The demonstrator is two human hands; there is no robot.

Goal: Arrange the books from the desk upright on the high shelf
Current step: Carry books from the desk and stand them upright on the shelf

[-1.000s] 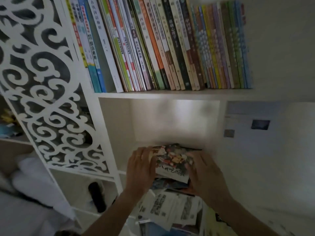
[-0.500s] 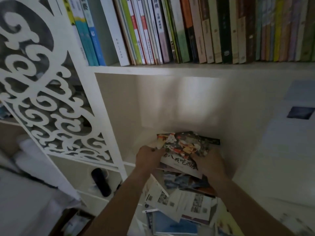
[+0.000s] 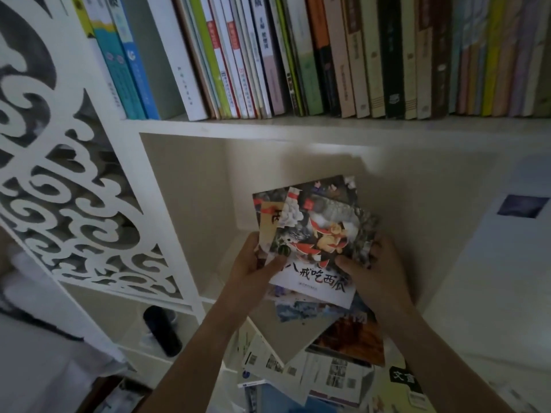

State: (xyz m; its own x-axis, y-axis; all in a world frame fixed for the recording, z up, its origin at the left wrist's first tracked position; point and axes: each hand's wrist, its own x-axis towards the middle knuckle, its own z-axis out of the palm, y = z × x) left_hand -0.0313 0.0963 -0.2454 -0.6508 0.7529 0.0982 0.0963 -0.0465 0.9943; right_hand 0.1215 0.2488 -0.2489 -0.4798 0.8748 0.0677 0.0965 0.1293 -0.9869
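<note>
Change: both my hands have lifted a small stack of picture books up off the pile, and my view has closed in, so the high shelf now fills the top of the frame.
Left hand (image 3: 253, 269): grips the stack's left edge, thumb lying across the top cover.
Right hand (image 3: 378, 272): grips the right edge, thumb on the cover, fingers curled behind.
Stack (image 3: 316, 234): several thin picture books fanned unevenly, top cover facing me, held tilted in front of the open cubby below the shelf.
Pile (image 3: 322, 362): more books and printed sheets lie flat and jumbled under my forearms, some overlapping.
Shelf (image 3: 298, 126): a white board just above the stack, well filled.
Row of books (image 3: 298, 55): they stand upright, spines out, packed from the left post to the right edge of view; those at the left lean a little.
Panel (image 3: 74, 186): white scrollwork cut-out at the left, beside the cubby.
Dark cylinder (image 3: 162, 330): it lies in the lower compartment, left of my left forearm.
Wall (image 3: 489, 263): pale, at the right, with a small dark picture on it.
</note>
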